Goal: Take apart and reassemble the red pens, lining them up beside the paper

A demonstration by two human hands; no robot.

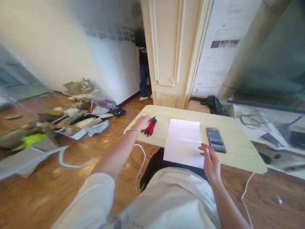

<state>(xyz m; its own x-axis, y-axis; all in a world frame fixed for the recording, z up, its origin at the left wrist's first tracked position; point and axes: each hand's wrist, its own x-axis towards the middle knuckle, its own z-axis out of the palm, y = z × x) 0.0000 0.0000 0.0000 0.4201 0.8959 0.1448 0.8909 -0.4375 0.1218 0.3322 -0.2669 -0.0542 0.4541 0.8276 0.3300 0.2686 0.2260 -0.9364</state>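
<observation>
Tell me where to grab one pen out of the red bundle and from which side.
Probably the rightmost of the red pens, pinched mid-barrel from above, coming from the paper side. They lie flat, packed side by side, and the left hand covers their left edge.

Red-and-black plastic pens (150,126) lie against the left hand (141,122); white paper sheet (183,140) between the hands; dark flat device (215,140) just beyond the right hand (211,160).

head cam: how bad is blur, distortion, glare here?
Head view: edges smear with motion blur, worst over the floor clutter at frame left; centre is sharper, with left hand on the pens and right hand on the paper readable. Wide-angle bends the table edge. Soft daylight, no hard glare there.
</observation>
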